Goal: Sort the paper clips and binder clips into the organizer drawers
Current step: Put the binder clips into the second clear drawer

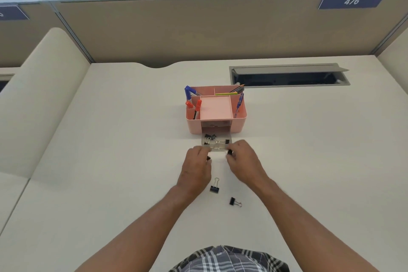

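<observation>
Binder clips (211, 137) lay in the clear drawer (216, 142), which stood pulled out from the front of the pink organizer (215, 127) on the pale desk (110, 161). Both hands were at the drawer's near edge. The left hand (196, 164) had its fingers curled at the drawer's left front corner, and something small and black (208, 157) showed at its fingertips; whether it was pinched or merely lay under them I could not tell. The right hand (242, 158) had its fingers curled around a black clip (229, 152) at the drawer's right front corner. Two more black binder clips sat loose on the desk nearer the person: one (214, 188) just beside the left wrist, the other (234, 201) a little further back, between the forearms. Red and blue markers (191, 99) and pencils (237, 89) stood in the organizer's top compartments
</observation>
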Demonstrator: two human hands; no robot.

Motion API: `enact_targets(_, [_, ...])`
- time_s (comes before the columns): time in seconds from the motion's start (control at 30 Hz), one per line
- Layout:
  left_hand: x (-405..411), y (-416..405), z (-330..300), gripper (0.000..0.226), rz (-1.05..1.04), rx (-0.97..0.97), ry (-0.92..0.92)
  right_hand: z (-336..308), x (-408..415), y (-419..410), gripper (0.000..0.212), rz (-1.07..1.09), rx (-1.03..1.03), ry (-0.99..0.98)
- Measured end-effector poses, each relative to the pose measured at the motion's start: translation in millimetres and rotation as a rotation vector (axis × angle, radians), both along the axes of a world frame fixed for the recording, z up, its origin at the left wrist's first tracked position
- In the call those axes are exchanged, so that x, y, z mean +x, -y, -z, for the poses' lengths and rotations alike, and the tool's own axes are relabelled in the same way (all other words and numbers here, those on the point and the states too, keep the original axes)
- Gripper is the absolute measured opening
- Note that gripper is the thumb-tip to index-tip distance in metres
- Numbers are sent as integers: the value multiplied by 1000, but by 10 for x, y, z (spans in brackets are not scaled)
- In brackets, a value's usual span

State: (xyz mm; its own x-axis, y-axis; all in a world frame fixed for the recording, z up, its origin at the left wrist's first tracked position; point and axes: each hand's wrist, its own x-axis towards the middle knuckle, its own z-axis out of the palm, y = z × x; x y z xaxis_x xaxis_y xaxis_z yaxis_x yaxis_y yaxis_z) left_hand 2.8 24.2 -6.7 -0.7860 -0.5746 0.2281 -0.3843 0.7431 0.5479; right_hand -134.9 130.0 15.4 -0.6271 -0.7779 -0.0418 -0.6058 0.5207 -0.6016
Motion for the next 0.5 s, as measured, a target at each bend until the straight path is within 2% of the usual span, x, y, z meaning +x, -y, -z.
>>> enact_targets(0.1, [-249,151,-198,31,6,2,-41,-146,-139,173,21,14,-58,-51])
enact_targets(0.27, [-543,351,-285,19,46,33,44,-154,-298,419,24,-12,56,-84])
enact_targets(0.5, [-461,284,-253,32,27,66,-16,-157,-279,346,28,-44,49,-64])
